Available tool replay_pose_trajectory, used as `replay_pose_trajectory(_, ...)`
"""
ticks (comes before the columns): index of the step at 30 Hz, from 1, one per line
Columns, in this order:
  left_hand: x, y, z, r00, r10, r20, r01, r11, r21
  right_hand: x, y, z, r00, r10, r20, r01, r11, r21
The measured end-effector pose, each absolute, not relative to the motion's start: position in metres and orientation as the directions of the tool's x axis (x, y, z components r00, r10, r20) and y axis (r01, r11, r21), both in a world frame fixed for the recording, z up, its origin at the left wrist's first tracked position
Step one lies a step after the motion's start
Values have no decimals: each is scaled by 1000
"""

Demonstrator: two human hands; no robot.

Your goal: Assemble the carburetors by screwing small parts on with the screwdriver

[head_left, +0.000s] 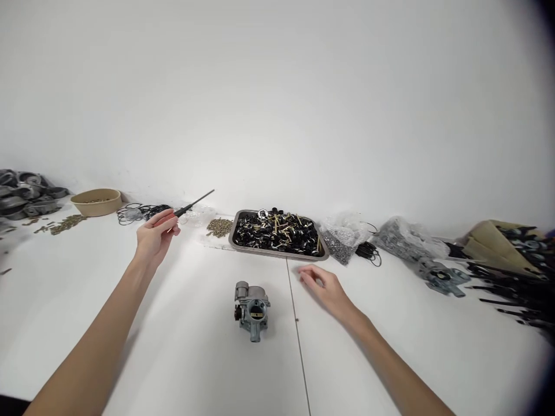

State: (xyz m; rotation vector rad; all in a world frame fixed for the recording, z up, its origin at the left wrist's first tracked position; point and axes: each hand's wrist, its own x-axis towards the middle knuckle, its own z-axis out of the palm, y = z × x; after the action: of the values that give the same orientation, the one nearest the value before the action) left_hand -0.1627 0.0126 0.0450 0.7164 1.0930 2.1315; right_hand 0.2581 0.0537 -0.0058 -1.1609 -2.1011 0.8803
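Note:
My left hand (155,236) is raised over the white table (195,346) and grips a thin black screwdriver (196,203) whose tip points up and to the right. A small grey metal carburetor body (251,309) stands on the table between my arms. My right hand (326,287) hovers low over the table to the right of the carburetor, fingers loosely spread and holding nothing. Just beyond both hands lies a metal tray (236,240) filled with black caps and brass pins.
A tan bowl (96,201), black rubber rings (136,212) and a heap of brass bits (219,226) sit at the back left. Grey castings (26,199) pile at far left. Plastic bags of small parts (347,234), a grey casting (442,278) and black parts (515,271) crowd the right.

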Motion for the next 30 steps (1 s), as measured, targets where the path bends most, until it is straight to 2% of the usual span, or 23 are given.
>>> replay_pose_trajectory(4, -172, 12, 48, -655, 744, 134, -451, -527, 721, 255, 58, -40, -506, 834, 222, 489, 489, -722)
replay_pose_trajectory(8, -168, 9, 54, -647, 749, 138, -499, -554, 667, 248, 53, -36, -532, 818, 219, 492, 509, -706)
replay_pose_trajectory(11, -145, 7, 58, -564, 809, 164, -525, -505, 685, 246, 51, -32, -540, 810, 231, 491, 525, -695)
replay_pose_trajectory(14, -104, 2, 57, -412, 897, 159, -521, -376, 766, 247, 52, -31, -529, 813, 243, 482, 524, -702)
replay_pose_trajectory(17, -60, -8, 53, -237, 952, 191, -395, -274, 877, 248, 53, -31, -534, 804, 262, 465, 538, -703)
replay_pose_trajectory(20, -25, -24, 51, -130, 956, 263, -211, -286, 935, 249, 53, -30, -537, 802, 261, 463, 539, -703)
replay_pose_trajectory(25, 5, -50, 51, 34, 954, 297, 101, -299, 949, 249, 53, -29, -530, 802, 276, 463, 546, -698)
replay_pose_trajectory(30, 13, -62, 41, 211, 954, 211, 236, -259, 937, 249, 56, -32, -519, 804, 291, 475, 554, -683)
